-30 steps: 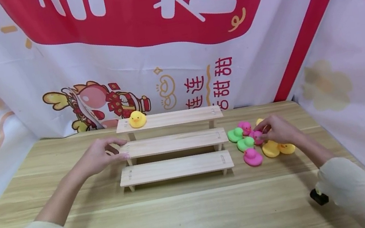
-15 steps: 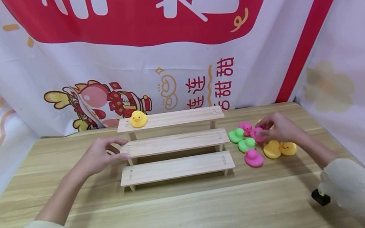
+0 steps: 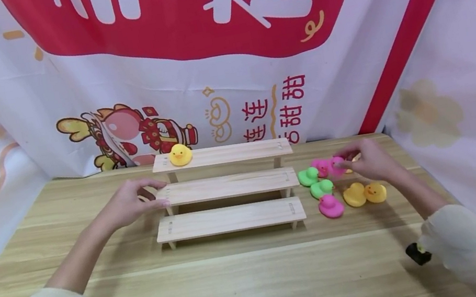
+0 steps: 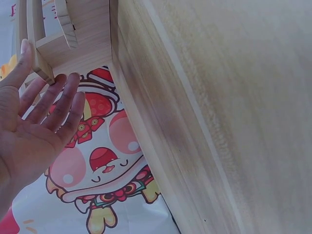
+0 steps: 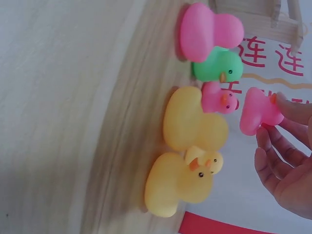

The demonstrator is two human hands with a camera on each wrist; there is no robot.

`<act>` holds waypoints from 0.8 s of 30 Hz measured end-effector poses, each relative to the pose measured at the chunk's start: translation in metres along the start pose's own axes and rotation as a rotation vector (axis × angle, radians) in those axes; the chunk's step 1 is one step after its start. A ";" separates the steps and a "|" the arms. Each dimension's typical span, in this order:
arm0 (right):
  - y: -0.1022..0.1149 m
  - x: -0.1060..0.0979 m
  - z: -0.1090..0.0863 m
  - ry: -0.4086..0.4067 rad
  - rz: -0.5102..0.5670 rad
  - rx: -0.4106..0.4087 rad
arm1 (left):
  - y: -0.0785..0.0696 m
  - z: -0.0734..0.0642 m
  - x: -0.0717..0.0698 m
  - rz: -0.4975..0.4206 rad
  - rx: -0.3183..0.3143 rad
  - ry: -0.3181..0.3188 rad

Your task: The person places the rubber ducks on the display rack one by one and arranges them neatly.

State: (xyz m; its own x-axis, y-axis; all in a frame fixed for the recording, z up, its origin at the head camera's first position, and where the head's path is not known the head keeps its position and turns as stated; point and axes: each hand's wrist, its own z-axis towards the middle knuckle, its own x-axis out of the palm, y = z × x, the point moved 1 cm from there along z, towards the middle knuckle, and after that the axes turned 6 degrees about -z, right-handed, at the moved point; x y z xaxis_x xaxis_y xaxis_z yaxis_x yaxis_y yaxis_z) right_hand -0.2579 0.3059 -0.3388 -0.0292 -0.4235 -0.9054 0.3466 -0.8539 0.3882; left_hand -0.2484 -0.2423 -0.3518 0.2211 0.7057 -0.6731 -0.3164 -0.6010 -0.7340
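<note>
Presently, pink toy duck (image 5: 259,111): centre-right of the head view, in the right hand (image 3: 368,162)
Right hand: pinching that duck
Left hand (image 3: 129,203): centre-left, grasping the middle wooden shelf (image 3: 227,186)

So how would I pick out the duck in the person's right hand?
Find the three-tiered wooden stand on the table, then look just right of it at the group of small ducks. At the group's back, the right hand holds a pink duck. Two other pink ones sit nearby, but this alone is held.
</note>
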 end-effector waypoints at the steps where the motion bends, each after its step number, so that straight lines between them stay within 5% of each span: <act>1: 0.002 -0.001 0.000 -0.012 0.005 -0.005 | 0.000 0.000 0.000 0.000 0.000 0.000; 17: 0.035 -0.008 0.014 -0.043 0.070 0.074 | 0.001 0.000 -0.001 0.004 0.002 0.001; 24: 0.046 -0.008 0.018 -0.093 0.119 0.032 | 0.000 0.000 0.000 0.012 0.008 -0.002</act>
State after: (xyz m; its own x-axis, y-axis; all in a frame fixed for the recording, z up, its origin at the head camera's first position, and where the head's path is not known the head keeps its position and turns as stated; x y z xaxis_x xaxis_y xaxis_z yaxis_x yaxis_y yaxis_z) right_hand -0.2586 0.2648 -0.3104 -0.0773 -0.5476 -0.8332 0.3231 -0.8043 0.4987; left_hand -0.2487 -0.2427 -0.3516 0.2150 0.6992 -0.6819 -0.3265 -0.6066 -0.7249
